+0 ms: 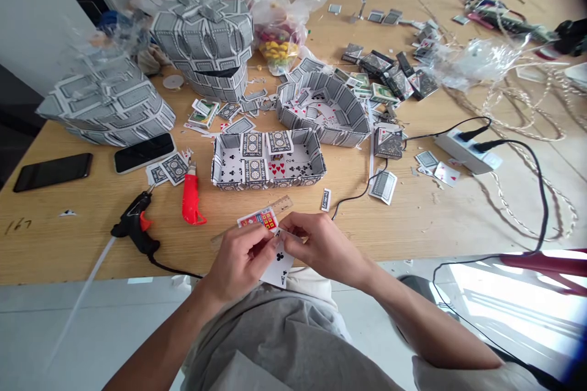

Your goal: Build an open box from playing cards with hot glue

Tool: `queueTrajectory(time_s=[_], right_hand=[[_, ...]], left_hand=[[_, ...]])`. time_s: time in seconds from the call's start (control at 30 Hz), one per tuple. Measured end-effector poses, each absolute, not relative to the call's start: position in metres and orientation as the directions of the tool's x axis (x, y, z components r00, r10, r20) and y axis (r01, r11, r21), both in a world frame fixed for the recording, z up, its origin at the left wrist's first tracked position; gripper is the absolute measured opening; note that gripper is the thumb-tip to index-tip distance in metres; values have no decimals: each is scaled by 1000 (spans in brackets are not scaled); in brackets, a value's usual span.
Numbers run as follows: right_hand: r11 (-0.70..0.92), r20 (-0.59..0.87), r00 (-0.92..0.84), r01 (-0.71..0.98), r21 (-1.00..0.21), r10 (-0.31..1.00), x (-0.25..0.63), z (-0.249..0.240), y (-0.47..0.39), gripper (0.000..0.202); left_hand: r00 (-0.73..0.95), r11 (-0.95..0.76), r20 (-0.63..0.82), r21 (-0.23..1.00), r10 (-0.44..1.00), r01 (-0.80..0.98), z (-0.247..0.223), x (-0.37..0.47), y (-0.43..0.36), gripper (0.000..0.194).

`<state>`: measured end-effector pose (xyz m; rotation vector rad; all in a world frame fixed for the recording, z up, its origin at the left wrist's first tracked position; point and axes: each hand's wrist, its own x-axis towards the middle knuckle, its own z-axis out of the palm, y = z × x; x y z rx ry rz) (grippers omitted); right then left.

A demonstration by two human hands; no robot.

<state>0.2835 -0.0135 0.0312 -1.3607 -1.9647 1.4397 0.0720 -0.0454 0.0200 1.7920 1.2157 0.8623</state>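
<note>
At the table's front edge, my left hand (pixel 241 258) and my right hand (pixel 321 245) pinch the top end of a playing card, the ace of clubs (pixel 277 270). Its face is toward me and its lower part hangs over my lap. The fingers cover part of its upper end. Just behind my hands lie a red and yellow printed card (pixel 262 218) and a clear ruler (pixel 280 203). Beyond them stands a rectangular open box made of playing cards (pixel 270 182), with patterned card backs across its middle.
A glue gun (pixel 135 223), a red utility knife (pixel 191 195) and two phones (pixel 145 153) lie left. Behind are a card-made open box (pixel 325 132) and large lidded card boxes (pixel 202 30). Card packs (pixel 389 76), a power strip (pixel 468 151), cords and rope spread right.
</note>
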Motion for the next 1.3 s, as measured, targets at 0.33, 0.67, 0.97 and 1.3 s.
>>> queueTrajectory(time_s=[0.33, 0.67, 0.97, 1.3], right_hand=[[-80, -247, -467, 349, -934, 849, 288, 27, -16, 15], [-79, -235, -522, 304, -950, 820, 291, 22, -10, 30], [136, -152, -529, 467, -874, 835, 287, 29, -15, 11], [140, -149, -481, 513, -847, 864, 285, 25, -21, 8]], left_hand=[[288, -132, 10, 905, 957, 405, 20, 72, -43, 34], [325, -142, 9, 911, 946, 388, 22, 69, -43, 32], [345, -168, 5, 880, 939, 445, 24, 67, -42, 32], [346, -147, -14, 888, 938, 435, 26, 70, -39, 31]])
